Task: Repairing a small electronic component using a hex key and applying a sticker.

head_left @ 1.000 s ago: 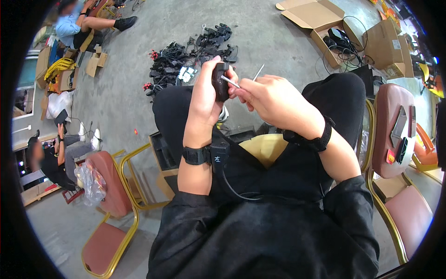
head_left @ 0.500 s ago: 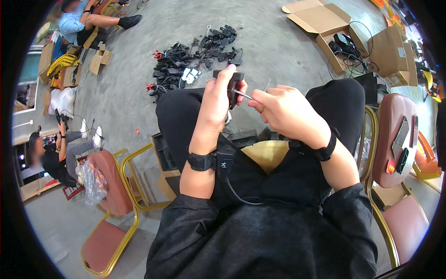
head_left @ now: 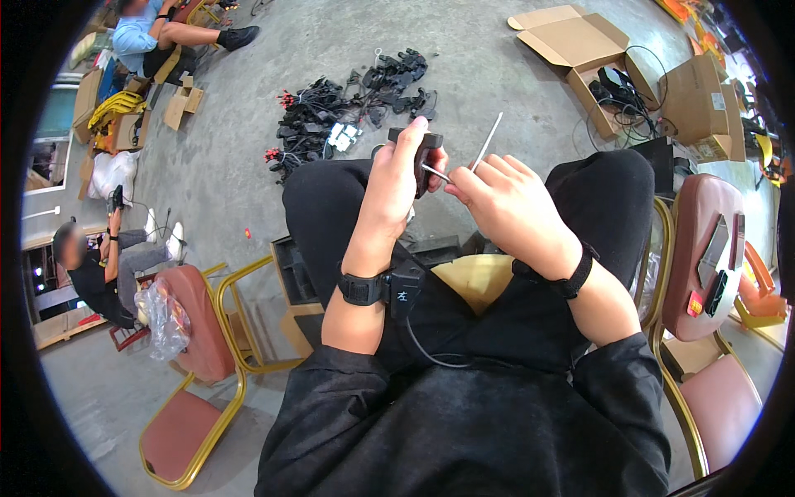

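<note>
A black blocky part (head_left: 431, 141) is gripped in my left hand (head_left: 386, 195), with the thumb lying along its side. My right hand (head_left: 510, 210) is closed on a thin silver metal tool (head_left: 487, 137). One rod of the tool meets the part's right side, and another sticks up beyond my fingers; I cannot tell whether they are one bent piece. Both hands are above my lap, between my black-clad knees, and black straps circle both wrists, the left one bearing a small cabled module (head_left: 404, 291).
Black cabled devices (head_left: 310, 128) lie piled on the floor ahead. An open cardboard box (head_left: 604, 116) is at back right. Padded chairs (head_left: 186, 422) (head_left: 704, 257) flank me, the right bearing dark flat items (head_left: 714, 253). Two people sit at left, one upper (head_left: 132, 37), one lower (head_left: 95, 286).
My hands, with the black part and tool, have shifted a little right. The upright rod now sticks up farther right. The lower-left person's hands and device have shifted slightly.
</note>
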A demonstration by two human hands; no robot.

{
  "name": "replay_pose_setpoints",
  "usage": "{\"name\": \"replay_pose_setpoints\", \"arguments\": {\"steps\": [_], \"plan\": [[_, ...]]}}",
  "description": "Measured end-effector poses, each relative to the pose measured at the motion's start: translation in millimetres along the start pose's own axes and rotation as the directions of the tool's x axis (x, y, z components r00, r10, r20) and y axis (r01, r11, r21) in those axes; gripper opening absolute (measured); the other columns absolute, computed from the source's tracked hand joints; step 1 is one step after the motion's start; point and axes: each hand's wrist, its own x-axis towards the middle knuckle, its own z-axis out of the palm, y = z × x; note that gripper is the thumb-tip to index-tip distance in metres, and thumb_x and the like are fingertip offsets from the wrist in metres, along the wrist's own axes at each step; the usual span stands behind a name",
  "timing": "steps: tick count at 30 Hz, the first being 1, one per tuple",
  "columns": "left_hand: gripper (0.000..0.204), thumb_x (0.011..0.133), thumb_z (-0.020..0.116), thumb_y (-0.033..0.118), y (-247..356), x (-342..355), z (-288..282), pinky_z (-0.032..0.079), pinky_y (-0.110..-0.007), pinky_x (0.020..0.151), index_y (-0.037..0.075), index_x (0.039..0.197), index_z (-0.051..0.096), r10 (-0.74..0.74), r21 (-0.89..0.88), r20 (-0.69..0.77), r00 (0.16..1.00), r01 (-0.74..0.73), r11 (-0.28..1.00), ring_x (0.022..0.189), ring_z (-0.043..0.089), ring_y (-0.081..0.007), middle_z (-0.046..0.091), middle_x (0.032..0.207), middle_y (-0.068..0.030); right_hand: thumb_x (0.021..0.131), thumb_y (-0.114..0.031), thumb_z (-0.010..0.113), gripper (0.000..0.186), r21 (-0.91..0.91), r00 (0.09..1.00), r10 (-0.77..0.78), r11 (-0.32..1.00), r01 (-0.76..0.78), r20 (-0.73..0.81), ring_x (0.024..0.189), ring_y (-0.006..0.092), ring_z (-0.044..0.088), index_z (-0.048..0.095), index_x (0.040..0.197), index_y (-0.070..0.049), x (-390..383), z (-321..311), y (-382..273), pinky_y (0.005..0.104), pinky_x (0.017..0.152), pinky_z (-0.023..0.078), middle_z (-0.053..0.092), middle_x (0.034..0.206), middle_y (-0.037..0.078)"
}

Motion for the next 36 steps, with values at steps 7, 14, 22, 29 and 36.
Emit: {"name": "replay_pose_setpoints", "arguments": {"steps": [7,14,22,29,36], "plan": [[0.042,0.098,0.051,0.043,-1,-2,1,0.041,-0.023,0.057,0.006,0.081,0.061,0.061,0.193,-0.048,0.997,-0.051,0.98,0.06,0.052,-0.0085,0.058,0.069,-0.0014,0.094,-0.016,0.058,0.016,0.304,0.968,0.11,0.936,-0.177,0.224,0.062,0.0272,0.059,0.054,0.081,-0.007,-4,-2,0,0.0369,0.062,0.046,0.059,0.064,0.006],[0.037,0.099,0.051,0.04,-1,-3,2,0.04,-0.022,0.056,0.008,0.081,0.057,0.111,0.091,-0.005,0.994,-0.11,0.99,0.06,0.05,-0.0061,0.058,0.07,0.0002,0.1,-0.018,0.051,0.017,0.531,0.946,0.236,0.785,-0.32,0.222,0.062,0.0267,0.062,0.057,0.092,-0.004,1,-6,-10,0.0374,0.063,0.049,0.062,0.066,0.008],[0.035,0.099,0.049,0.036,-5,-1,-1,0.041,-0.024,0.056,0.006,0.082,0.058,0.159,-0.014,0.04,0.986,-0.159,0.987,0.059,0.05,-0.0092,0.058,0.07,-0.0024,0.106,-0.03,0.037,0.037,0.644,0.701,0.1,-0.503,-0.577,0.706,0.054,0.0144,0.054,0.056,0.091,-0.002,3,-13,-7,0.0278,0.057,0.045,0.056,0.06,0.007],[0.041,0.1,0.041,0.039,-6,4,-2,0.044,-0.029,0.062,0.004,0.083,0.056,0.173,-0.179,0.12,0.978,-0.15,0.972,0.064,0.055,-0.0155,0.057,0.07,-0.0074,0.105,-0.028,0.041,0.035,0.811,0.791,0.265,0.05,-0.583,0.552,0.057,0.0091,0.054,0.057,0.086,-0.004,4,-13,-12,0.0265,0.059,0.044,0.059,0.062,0.002],[0.041,0.099,0.043,0.039,-5,2,-3,0.044,-0.028,0.061,0.005,0.082,0.056,0.105,-0.127,0.149,0.983,-0.087,0.988,0.065,0.054,-0.0141,0.058,0.07,-0.0072,0.099,-0.018,0.052,0.019,0.6,0.941,0.247,0.725,-0.339,0.233,0.058,0.0207,0.059,0.057,0.086,-0.005,-1,-8,-16,0.034,0.06,0.047,0.057,0.061,0.006]]}}
